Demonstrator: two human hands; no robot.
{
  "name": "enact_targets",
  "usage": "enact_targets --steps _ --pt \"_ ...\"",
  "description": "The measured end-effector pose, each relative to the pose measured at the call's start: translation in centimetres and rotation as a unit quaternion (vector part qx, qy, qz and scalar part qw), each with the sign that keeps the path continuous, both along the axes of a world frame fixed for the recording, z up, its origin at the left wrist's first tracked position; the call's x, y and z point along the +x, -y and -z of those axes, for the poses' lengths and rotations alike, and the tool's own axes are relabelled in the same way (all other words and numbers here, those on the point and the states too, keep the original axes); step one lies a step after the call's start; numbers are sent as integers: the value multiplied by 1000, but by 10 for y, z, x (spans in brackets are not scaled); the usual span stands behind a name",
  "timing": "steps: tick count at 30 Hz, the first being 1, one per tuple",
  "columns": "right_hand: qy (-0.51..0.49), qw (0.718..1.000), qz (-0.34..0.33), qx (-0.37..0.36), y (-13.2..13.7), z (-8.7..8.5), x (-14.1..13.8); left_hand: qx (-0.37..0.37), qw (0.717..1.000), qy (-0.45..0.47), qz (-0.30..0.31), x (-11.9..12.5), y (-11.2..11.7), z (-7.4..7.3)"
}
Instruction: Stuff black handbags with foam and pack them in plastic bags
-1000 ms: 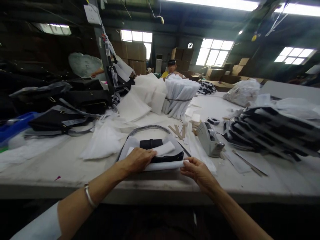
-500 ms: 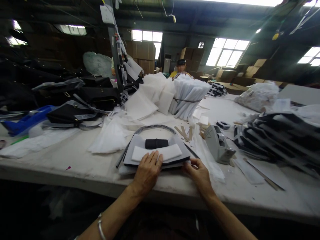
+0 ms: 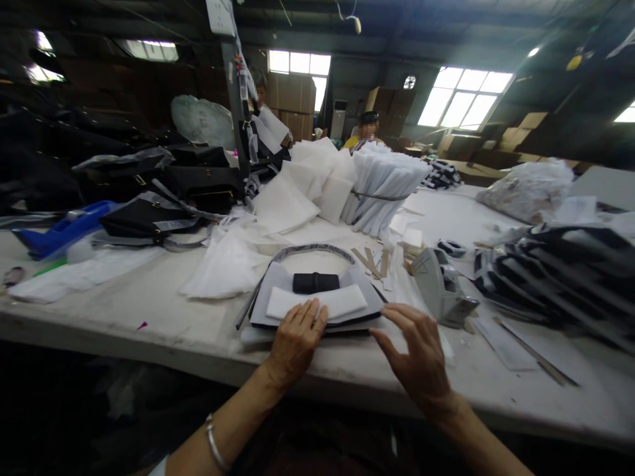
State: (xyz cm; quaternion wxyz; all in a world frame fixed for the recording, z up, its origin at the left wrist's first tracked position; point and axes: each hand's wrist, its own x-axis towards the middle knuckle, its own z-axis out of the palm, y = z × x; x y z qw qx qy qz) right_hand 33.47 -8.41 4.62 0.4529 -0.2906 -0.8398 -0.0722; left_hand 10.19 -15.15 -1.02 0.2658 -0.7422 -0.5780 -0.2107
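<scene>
A black handbag (image 3: pixel 317 322) lies flat in front of me, its wrapped handle (image 3: pixel 315 250) arching away at the far side. White foam sheeting (image 3: pixel 282 276) covers its upper face, with a black rolled piece (image 3: pixel 316 283) on top. Nearer to me, a folded white foam strip (image 3: pixel 342 302) lies across it. My left hand (image 3: pixel 301 330) rests flat on the strip's near edge, fingers extended together. Beside the bag's near right corner, my right hand (image 3: pixel 414 340) is open, thumb and fingers apart with nothing between them.
A tape dispenser (image 3: pixel 441 287) stands right of the bag. Stacked white foam sheets (image 3: pixel 297 192) and a tied foam bundle (image 3: pixel 387 182) are behind it. Black bags (image 3: pixel 143 218) and a blue tool (image 3: pixel 64 228) lie left; wrapped black pieces (image 3: pixel 555 277) lie right. A person (image 3: pixel 367 132) is across the table.
My right hand has let go of the bag's near right corner, moved slightly right and opened. My left hand stays on the foam strip. The view has shifted slightly.
</scene>
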Motion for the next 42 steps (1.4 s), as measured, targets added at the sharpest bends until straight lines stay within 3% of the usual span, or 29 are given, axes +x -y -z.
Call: enact_targets --steps 3,6,10,13,22,29,35,38,42 --pt "145 980 -127 38 5 -9 -24 -4 1000 1 -6 0 1 0" --pt "191 967 -162 40 -4 4 -41 -19 1000 -19 -12 0 3 -3" --pt "170 971 -164 28 -16 26 -43 -64 994 -83 -13 -1 6 -10" --pt "151 974 -165 26 -17 32 -40 -81 988 -131 -18 0 6 -14" --pt "201 969 -137 51 -6 31 -40 -91 985 -141 32 -6 0 -16" --pt "232 963 -118 74 -7 28 -44 -133 975 -180 -8 -1 -2 -23" --pt "219 967 -96 82 -6 30 -49 -118 979 -163 10 -4 -4 -21" --pt "216 969 -74 90 -6 30 -53 -122 984 -125 38 -9 -7 -30" --pt "206 972 -45 106 -9 26 -56 -130 984 -92 77 -16 -14 -53"
